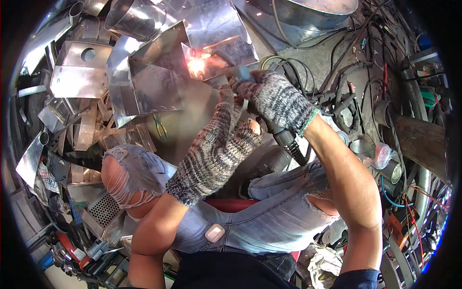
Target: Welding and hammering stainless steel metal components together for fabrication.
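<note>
My right hand [276, 94], in a grey-black knitted glove, is closed around a welding torch [285, 138]. Its dark handle and ribbed cable end come out below the hand. A bright arc with sparks and smoke glows to the left of the torch, at a bent sheet metal piece [221, 60]. My left hand [211, 149], in a similar glove, reaches up beside the torch with its thumb tip bare. Its fingers are bent in under the right hand; what they grip is hidden. An open-sided metal box [156, 86] stands left of the glow.
Sheet metal offcuts [86, 123] and a metal panel with a round hole [79, 72] crowd the left. A large round metal vessel [308, 21] stands at the far right. Cables [332, 72] run along the floor there, near a thick pipe [416, 144]. Pliers [160, 126] lie beyond my left knee.
</note>
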`<state>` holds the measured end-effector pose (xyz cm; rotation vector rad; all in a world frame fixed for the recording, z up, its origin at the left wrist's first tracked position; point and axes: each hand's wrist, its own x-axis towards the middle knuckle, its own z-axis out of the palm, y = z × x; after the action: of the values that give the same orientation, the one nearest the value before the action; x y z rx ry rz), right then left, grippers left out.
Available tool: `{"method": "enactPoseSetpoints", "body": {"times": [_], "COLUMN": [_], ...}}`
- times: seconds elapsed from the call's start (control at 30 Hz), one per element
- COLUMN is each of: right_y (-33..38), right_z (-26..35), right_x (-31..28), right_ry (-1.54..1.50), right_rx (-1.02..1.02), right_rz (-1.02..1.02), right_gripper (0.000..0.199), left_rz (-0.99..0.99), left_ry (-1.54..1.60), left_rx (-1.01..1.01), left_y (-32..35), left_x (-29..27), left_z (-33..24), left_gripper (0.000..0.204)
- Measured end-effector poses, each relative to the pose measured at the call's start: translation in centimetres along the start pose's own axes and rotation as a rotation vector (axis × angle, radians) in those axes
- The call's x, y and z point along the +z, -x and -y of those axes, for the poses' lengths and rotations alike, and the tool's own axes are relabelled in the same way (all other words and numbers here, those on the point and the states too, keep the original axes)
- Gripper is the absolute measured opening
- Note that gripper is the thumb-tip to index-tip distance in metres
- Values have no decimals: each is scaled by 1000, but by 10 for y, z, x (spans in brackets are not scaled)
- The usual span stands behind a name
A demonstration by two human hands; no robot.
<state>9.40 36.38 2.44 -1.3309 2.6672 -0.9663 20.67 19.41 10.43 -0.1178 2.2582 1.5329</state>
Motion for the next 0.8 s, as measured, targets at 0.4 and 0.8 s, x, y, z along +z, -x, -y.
{"method": "enactPoseSetpoints", "body": {"times": [0.4, 0.8], "right_y": [-6, -29], "right_z": [-23, -22], "right_x": [24, 26], "right_ry": [-956, -814], "right_rx": [876, 853], "right_rz": [-374, -455], "right_gripper": [38, 39], "left_rz": [-368, -808], "left_ry": [720, 353], "left_rx": [417, -518], "left_y": [73, 32], "left_x": [-205, -353], "left_z": [-7, 300], "left_gripper": [58, 63]}}
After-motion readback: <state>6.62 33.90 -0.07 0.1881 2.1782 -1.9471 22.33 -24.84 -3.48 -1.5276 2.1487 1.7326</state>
